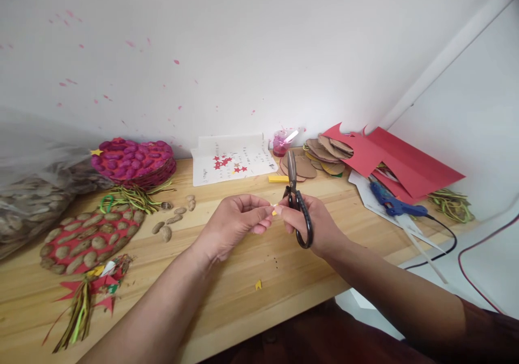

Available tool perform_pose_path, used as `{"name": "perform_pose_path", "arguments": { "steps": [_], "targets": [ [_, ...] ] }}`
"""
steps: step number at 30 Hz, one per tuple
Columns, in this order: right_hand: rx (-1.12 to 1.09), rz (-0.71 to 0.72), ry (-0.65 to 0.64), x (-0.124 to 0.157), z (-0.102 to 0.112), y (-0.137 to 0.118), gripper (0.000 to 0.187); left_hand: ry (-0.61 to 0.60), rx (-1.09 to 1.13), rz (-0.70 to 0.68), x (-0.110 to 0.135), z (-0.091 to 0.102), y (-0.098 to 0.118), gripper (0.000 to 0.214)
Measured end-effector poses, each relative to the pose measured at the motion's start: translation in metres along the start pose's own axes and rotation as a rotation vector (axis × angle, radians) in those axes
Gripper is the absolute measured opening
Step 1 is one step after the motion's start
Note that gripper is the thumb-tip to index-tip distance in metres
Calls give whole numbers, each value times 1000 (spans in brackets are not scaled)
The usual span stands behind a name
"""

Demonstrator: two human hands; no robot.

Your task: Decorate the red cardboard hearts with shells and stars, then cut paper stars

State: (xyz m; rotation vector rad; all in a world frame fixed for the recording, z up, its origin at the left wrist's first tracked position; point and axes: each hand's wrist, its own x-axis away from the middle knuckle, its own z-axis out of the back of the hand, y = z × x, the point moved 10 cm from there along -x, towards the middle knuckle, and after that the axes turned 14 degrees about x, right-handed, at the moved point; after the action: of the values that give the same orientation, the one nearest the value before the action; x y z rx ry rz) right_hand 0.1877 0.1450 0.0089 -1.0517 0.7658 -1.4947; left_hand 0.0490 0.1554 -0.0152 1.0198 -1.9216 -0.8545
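Note:
My left hand (237, 220) and my right hand (318, 224) meet over the middle of the wooden table (251, 266). The fingertips of both pinch a tiny yellow paper scrap (274, 211) between them. Black-handled scissors (298, 204) hang on my right hand's fingers, blades closed and pointing away from me. A small yellow offcut (258, 284) lies on the table below my hands.
At the left lie a nut-covered red shape (91, 239), a purple-pink one (133, 161), loose nuts (172, 220) and a plastic bag of nuts (32, 196). Behind are a white sheet with red stars (233, 161), a yellow strip (278, 178), cardboard rounds (320, 156), red paper (401, 164) and a blue glue gun (395, 204).

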Motion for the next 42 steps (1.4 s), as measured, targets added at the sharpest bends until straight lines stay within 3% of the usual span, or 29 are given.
{"name": "perform_pose_path", "arguments": {
  "steps": [8, 11, 15, 19, 23, 42],
  "targets": [
    [3, 13, 10, 2, -5, -2, 23, 6, -54, -31, 1, 1, 4, 29],
    [46, 46, -40, 3, -6, -5, 24, 8, -92, -48, 2, 3, 7, 26],
    [156, 79, -242, 5, -5, 2, 28, 13, -60, -29, 3, 4, 9, 25],
    [307, 2, -464, 14, 4, 27, 36, 43, -6, 22, 3, 8, 7, 22],
    [407, 5, -575, 24, 11, 30, 43, 64, 45, 52, 2, 9, 5, 21],
    [674, 72, -581, 19, 22, 21, 43, 88, 62, 94, 3, 11, 2, 17]
  ]
}}
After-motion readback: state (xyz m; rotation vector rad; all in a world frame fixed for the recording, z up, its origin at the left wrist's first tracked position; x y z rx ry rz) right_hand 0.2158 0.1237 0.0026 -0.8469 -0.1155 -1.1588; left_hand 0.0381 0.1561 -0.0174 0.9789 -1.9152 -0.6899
